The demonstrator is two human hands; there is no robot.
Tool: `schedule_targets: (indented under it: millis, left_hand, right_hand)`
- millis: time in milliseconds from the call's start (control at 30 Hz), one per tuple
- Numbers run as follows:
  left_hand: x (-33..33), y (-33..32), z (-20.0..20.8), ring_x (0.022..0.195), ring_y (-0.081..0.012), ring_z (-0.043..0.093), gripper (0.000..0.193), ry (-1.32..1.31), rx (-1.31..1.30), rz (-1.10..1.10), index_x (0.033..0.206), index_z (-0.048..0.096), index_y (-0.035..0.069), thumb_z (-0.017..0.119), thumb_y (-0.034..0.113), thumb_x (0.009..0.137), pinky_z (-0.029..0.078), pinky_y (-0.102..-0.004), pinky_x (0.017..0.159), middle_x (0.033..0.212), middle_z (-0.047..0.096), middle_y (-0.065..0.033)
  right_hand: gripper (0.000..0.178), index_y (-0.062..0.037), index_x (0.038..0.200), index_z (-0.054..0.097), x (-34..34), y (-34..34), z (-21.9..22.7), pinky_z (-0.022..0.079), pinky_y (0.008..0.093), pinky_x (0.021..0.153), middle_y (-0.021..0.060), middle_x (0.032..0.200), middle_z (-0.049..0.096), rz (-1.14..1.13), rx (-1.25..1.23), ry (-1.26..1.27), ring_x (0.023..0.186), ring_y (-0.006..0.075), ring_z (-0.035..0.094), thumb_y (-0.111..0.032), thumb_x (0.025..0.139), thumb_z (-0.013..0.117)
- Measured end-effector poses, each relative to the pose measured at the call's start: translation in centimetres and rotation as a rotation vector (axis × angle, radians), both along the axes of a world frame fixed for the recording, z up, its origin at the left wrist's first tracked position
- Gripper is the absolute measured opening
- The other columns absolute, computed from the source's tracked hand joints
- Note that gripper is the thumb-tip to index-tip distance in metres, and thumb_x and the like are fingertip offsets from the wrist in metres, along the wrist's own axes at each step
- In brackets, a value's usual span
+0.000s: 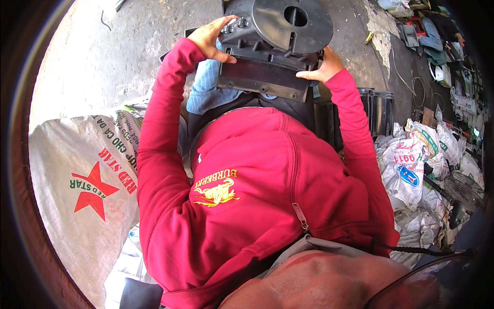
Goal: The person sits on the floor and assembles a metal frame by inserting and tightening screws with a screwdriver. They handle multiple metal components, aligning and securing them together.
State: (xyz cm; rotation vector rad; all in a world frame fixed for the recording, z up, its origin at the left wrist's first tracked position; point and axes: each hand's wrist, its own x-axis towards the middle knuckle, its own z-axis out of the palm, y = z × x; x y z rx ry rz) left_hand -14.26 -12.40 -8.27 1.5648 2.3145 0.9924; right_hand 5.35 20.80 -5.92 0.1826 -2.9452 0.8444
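A bulky black plastic housing [262, 80] rests over my lap at the top of the view, with a flat round disc [314, 32] on its upper side. The disc has a round hole off its middle and a narrow slot. My left hand [212, 40] grips the housing's left end, thumb on the near side and fingers over the top. At the opposite end my right hand [327, 67] holds it, thumb stretched along the front and the other fingers hidden behind. Light blue cloth [206, 90] shows beneath the part, by my left wrist.
Left of me stands a large white woven sack [62, 149] with a red star. More black plastic parts [383, 110] lie beyond my right forearm. Farther right are heaped plastic bags [404, 165], a dark fan [463, 188] and mixed scrap along the grey floor [139, 46].
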Motion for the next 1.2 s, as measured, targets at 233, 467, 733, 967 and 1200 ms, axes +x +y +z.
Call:
schedule_targets:
  millis: [233, 467, 733, 967, 1200]
  left_hand:
    - [-0.8, 0.3, 0.0, 0.086, -0.0269, 0.065, 0.116, -0.168, -0.034, -0.002, 0.148, 0.033, 0.015, 0.093, 0.046, 0.055, 0.054, -0.0377, 0.077, 0.107, 0.064, -0.0160]
    - [-0.3, 0.3, 0.9, 0.081, -0.0274, 0.066, 0.114, -0.179, -0.049, 0.007, 0.148, 0.033, 0.015, 0.093, 0.045, 0.056, 0.054, -0.0382, 0.075, 0.098, 0.066, -0.0160]
    - [-2.4, 0.1, 0.1, 0.082, -0.0307, 0.067, 0.117, -0.124, -0.136, 0.035, 0.149, 0.033, 0.009, 0.091, 0.048, 0.056, 0.053, -0.0366, 0.075, 0.091, 0.067, -0.0188]
    - [1.1, 1.1, 4.2, 0.127, -0.0364, 0.052, 0.115, -0.169, -0.302, 0.053, 0.147, 0.031, -0.001, 0.090, 0.044, 0.059, 0.043, -0.0392, 0.105, 0.135, 0.052, -0.0260]
    - [1.7, 0.6, 4.0, 0.121, -0.0328, 0.051, 0.111, -0.111, -0.226, 0.047, 0.147, 0.033, 0.004, 0.090, 0.040, 0.060, 0.045, -0.0377, 0.100, 0.137, 0.050, -0.0210]
  right_hand:
    - [0.103, -0.0087, 0.140, 0.045, -0.4, 0.2, 0.7, 0.046, 0.0392, 0.101, 0.0136, 0.128, 0.059, 0.023, -0.180, -0.031, 0.120, 0.0317, 0.056, -0.037, 0.055, 0.095]
    - [0.100, -0.0101, 0.139, 0.047, -0.4, 0.2, 0.7, 0.046, 0.0384, 0.099, 0.0129, 0.126, 0.060, -0.001, -0.222, -0.077, 0.116, 0.0299, 0.059, -0.035, 0.055, 0.095]
    - [0.106, -0.0026, 0.139, 0.046, -1.1, 0.6, 1.2, 0.045, 0.0382, 0.102, 0.0173, 0.127, 0.060, -0.059, -0.219, -0.190, 0.120, 0.0320, 0.057, -0.043, 0.054, 0.094]
    - [0.108, -0.0015, 0.139, 0.043, 0.1, 1.5, -0.7, 0.045, 0.0393, 0.103, 0.0175, 0.130, 0.057, -0.008, -0.154, -0.089, 0.120, 0.0341, 0.056, -0.044, 0.054, 0.094]
    - [0.103, -0.0029, 0.137, 0.043, 0.7, 0.9, -1.2, 0.046, 0.0395, 0.100, 0.0162, 0.129, 0.056, -0.016, -0.217, -0.040, 0.119, 0.0334, 0.056, -0.040, 0.055, 0.094]
